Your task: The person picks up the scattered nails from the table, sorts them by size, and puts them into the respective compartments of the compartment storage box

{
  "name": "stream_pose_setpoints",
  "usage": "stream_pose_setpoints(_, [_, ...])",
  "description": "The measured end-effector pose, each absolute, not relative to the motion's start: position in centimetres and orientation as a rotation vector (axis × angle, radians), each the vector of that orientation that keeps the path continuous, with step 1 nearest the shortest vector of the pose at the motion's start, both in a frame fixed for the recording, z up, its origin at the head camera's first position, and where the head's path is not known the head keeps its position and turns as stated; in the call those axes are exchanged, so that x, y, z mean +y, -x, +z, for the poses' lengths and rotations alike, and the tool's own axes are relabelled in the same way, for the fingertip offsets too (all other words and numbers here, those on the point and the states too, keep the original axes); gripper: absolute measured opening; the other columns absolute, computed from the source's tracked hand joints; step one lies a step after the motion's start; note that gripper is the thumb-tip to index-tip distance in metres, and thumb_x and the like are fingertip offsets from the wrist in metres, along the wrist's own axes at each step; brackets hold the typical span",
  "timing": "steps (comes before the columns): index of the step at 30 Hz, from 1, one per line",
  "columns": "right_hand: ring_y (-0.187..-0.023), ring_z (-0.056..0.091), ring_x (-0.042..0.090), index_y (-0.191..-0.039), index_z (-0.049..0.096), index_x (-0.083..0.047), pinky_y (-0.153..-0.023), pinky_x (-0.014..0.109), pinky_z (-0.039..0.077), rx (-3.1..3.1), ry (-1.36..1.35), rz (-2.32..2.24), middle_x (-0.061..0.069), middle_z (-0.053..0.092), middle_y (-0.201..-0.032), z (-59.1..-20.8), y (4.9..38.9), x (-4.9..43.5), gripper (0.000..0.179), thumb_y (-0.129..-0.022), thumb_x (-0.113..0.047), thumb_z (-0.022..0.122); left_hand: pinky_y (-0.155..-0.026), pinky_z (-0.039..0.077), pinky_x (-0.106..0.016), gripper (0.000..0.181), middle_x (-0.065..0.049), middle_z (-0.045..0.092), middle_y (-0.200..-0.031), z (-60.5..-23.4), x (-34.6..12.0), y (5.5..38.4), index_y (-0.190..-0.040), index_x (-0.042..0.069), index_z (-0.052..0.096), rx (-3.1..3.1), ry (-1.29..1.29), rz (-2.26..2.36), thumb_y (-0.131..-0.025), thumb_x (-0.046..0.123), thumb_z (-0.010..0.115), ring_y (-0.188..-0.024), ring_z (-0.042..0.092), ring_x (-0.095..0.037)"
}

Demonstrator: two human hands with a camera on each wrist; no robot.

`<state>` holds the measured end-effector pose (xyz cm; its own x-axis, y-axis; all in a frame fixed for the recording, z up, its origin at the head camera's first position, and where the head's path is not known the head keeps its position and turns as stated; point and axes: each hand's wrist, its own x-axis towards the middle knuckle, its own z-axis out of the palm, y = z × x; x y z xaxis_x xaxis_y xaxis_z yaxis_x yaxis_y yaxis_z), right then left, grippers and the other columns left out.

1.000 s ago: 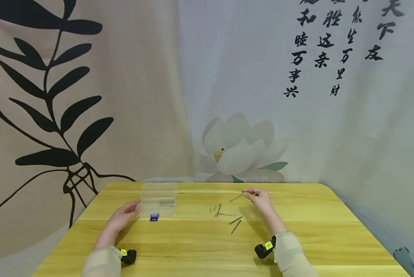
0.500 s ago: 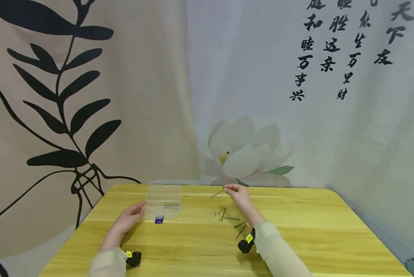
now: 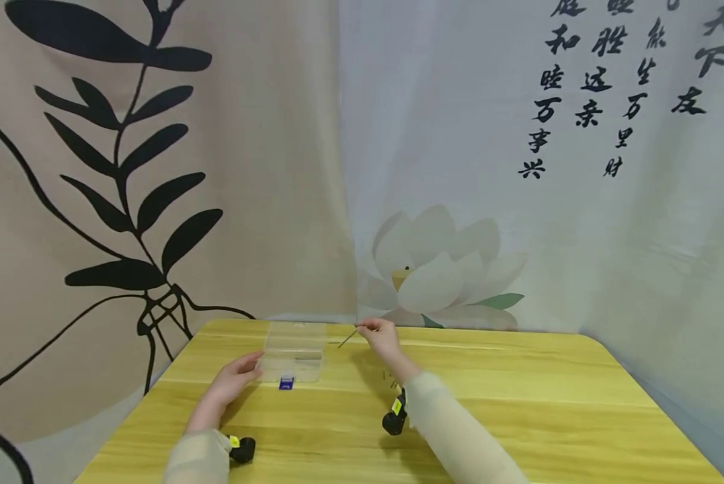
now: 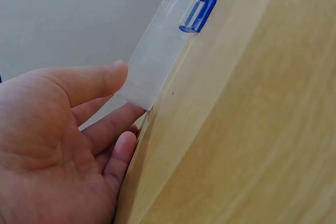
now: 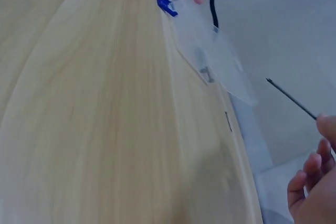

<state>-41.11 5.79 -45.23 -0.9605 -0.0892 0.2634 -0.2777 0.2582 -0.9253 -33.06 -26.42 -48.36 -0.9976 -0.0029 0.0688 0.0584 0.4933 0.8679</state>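
Observation:
An open clear plastic storage box (image 3: 273, 370) with a blue latch (image 3: 286, 384) sits on the left half of the table. My left hand (image 3: 234, 378) holds its left end, thumb and fingers at the corner (image 4: 137, 95). Between thumb and fingertips, my right hand (image 3: 381, 337) pinches a long thin nail (image 3: 347, 337), tilted with its free end down toward the box. That nail (image 5: 291, 98) shows in the right wrist view too, off the box's right side. Inside the box lies a thin metal piece (image 3: 307, 358).
A thin nail (image 5: 228, 121) lies on the table (image 3: 313, 430) just right of the box. Small nails (image 3: 393, 384) lie below my right forearm, which hides others. A printed curtain (image 3: 458, 168) hangs right behind the table's back edge.
My right hand has carried the nail leftward across the table, close to the box. My left hand stays at the box's end. The head view has turned slightly left.

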Motion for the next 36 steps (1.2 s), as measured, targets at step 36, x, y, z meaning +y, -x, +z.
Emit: stream_pose_setpoints(36, [-0.066, 0.044, 0.009, -0.087, 0.077, -0.001, -0.058, 0.023, 0.038, -2.400, -0.351, 1.611, 0.001, 0.064, -0.079, -47.8, 41.2, -2.6, 0.007, -0.085, -0.001, 0.070, -0.105, 0.032, -0.057, 0.045, -0.033, 0.041, -0.141, -49.0, -26.2, 33.7, -0.140, -0.006, 0.046, -2.612, 0.046, -1.578, -0.098, 0.007, 0.055, -0.130, 0.038, -0.048])
